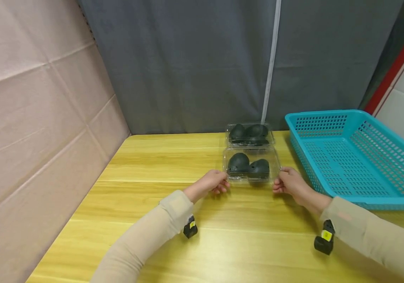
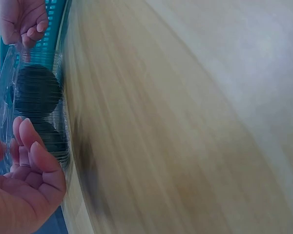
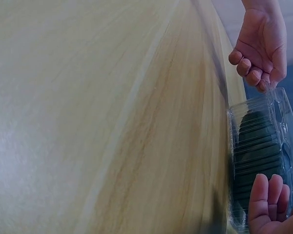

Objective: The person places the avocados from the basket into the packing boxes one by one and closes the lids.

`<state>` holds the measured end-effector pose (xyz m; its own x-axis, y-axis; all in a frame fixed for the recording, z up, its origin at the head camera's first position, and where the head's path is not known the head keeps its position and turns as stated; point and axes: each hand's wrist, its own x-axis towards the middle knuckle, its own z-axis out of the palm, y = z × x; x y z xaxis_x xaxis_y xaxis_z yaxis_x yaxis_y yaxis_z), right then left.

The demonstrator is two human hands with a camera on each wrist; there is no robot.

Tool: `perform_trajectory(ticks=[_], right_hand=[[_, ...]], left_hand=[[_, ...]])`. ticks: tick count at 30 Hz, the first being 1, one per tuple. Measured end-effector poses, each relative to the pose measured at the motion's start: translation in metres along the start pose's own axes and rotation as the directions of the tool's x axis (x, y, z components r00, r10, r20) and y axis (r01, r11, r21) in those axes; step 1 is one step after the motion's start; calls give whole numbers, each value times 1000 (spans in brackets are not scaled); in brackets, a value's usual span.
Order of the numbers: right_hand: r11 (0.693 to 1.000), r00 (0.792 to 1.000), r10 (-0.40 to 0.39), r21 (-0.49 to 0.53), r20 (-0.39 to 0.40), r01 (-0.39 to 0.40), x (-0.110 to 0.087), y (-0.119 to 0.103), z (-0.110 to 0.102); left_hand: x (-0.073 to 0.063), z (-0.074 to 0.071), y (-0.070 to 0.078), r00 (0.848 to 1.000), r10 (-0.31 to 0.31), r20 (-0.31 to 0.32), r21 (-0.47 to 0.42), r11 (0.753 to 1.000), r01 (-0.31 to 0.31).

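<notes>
A clear plastic clamshell box (image 1: 251, 148) holds dark, rounded avocado-like fruits (image 1: 239, 162). My left hand (image 1: 214, 181) pinches its rim at the front left corner between thumb and fingertips, the other fingers loosely bent. At the front right corner my right hand (image 1: 288, 182) pinches the rim in the same way. The left wrist view shows the ribbed side of the box (image 2: 58, 126) close over the table. Seen from the right wrist, the left hand (image 3: 261, 48) grips the far end of the rim. Directly behind this box stands a second clear box (image 1: 272, 138) with similar dark fruits.
A turquoise plastic basket (image 1: 329, 196) with perforated walls stands right of the boxes, close by my right forearm. The wooden table (image 1: 173, 157) ends at a grey curtain (image 1: 188, 78) behind and a pale cloth wall (image 1: 39, 118) on the left.
</notes>
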<state>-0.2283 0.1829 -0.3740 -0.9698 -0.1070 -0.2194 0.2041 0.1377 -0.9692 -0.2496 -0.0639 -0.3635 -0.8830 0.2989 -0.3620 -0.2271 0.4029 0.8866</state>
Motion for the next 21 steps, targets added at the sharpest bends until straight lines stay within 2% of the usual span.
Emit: perform_trajectory(ticks=[4, 8, 14, 18, 21], right_hand=[[1000, 1000, 4, -7, -5, -4, 0, 1, 0], [1000, 1000, 1, -15, -12, -1, 1, 2, -1], [1000, 999, 6, -25, -42, -7, -1, 4, -2], [986, 997, 11, -166, -78, -23, -8, 3, -5], [948, 996, -40, -317, -82, 12, -15, 0, -7]], left_hand=[[-4, 0, 4, 1000, -2, 8, 3, 1000, 2], [10, 0, -7, 1000, -7, 7, 1, 1000, 7], [12, -1, -11, 1000, 19, -6, 18, 1000, -19], [8, -5, -14, 998, 56, -19, 61, 997, -54], [2, -12, -16, 991, 120, -60, 188, 976, -107]])
